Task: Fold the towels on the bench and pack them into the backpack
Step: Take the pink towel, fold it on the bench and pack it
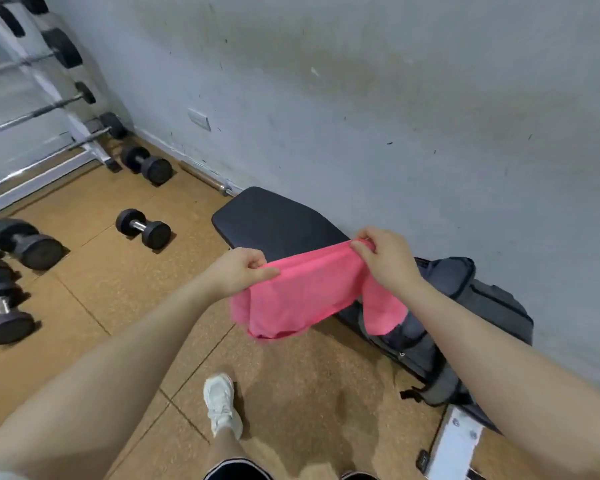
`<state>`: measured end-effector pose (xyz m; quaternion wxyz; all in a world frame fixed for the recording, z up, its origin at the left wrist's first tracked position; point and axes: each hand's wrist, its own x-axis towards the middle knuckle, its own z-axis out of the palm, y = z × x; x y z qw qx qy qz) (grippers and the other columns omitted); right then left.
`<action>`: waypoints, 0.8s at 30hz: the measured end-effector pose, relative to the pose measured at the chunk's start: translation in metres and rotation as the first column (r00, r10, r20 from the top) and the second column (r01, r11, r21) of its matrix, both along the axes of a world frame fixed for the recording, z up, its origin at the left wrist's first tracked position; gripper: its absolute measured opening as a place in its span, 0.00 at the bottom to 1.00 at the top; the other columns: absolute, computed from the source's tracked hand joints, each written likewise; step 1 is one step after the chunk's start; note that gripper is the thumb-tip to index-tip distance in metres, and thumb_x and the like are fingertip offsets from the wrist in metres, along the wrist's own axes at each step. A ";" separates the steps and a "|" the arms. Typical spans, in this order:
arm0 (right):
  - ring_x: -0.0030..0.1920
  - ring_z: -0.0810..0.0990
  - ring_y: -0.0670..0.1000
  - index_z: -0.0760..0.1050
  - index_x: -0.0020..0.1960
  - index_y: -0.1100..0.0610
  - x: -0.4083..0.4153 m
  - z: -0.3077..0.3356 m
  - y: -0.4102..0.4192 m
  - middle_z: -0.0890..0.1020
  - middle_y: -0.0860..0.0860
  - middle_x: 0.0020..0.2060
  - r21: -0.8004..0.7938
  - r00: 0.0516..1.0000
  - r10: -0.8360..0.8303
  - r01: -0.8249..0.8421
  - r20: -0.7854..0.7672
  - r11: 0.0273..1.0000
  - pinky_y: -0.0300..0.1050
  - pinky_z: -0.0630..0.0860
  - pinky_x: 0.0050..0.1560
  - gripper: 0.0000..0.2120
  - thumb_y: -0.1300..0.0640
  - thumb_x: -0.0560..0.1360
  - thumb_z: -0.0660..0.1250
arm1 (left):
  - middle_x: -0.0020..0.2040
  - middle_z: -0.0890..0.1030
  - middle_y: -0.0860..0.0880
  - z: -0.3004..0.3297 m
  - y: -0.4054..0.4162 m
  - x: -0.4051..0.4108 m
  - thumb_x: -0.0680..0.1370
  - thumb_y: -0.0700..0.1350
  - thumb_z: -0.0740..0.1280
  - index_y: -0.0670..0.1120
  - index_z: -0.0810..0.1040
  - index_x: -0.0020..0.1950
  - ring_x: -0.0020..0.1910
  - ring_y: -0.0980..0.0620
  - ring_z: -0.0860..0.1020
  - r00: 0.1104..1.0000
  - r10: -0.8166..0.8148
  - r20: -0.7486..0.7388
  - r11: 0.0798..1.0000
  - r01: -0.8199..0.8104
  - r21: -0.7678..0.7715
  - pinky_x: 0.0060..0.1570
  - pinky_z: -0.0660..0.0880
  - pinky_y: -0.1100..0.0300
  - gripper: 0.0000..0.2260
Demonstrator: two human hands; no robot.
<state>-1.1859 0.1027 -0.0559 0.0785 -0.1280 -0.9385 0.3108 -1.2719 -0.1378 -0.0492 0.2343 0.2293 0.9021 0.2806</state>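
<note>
A pale grey wall (378,98), scuffed and stained in brownish patches, runs behind everything and carries a white socket plate (199,118) low down, left of its middle. Below the wall lies a tan cork-like floor (118,282) divided by thin dark seams. Far left of the wall stands a white rack (84,129) holding barbells (32,114) with black ends, and near the rack's foot several black dumbbells (142,229) lie scattered on the floor, one pair close against the wall's base.
</note>
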 end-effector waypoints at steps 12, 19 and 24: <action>0.43 0.73 0.51 0.76 0.42 0.59 -0.130 -0.097 -0.044 0.78 0.51 0.40 -0.111 0.897 -0.170 0.234 0.408 0.966 0.41 0.61 0.41 0.08 0.59 0.78 0.61 | 0.31 0.70 0.50 -0.074 -0.038 -0.247 0.76 0.55 0.63 0.45 0.71 0.35 0.34 0.50 0.68 0.928 -0.355 0.114 0.872 0.372 -0.319 0.31 0.62 0.60 0.16; 0.34 0.73 0.46 0.73 0.28 0.53 -0.212 -0.124 -0.037 0.76 0.45 0.30 -0.199 0.769 -0.121 0.308 0.627 0.930 0.35 0.66 0.34 0.14 0.60 0.73 0.65 | 0.30 0.72 0.47 -0.127 -0.026 -0.334 0.75 0.60 0.62 0.43 0.69 0.30 0.34 0.47 0.71 0.895 -0.408 0.181 0.714 0.436 -0.548 0.32 0.65 0.57 0.23; 0.42 0.78 0.54 0.76 0.35 0.56 -0.297 -0.197 0.005 0.81 0.52 0.38 -0.080 0.734 -0.237 0.368 0.636 0.926 0.44 0.72 0.41 0.10 0.55 0.74 0.63 | 0.44 0.78 0.41 -0.188 0.019 -0.412 0.77 0.51 0.63 0.42 0.70 0.38 0.48 0.41 0.75 0.892 -0.449 0.048 0.742 0.403 -0.536 0.43 0.70 0.54 0.13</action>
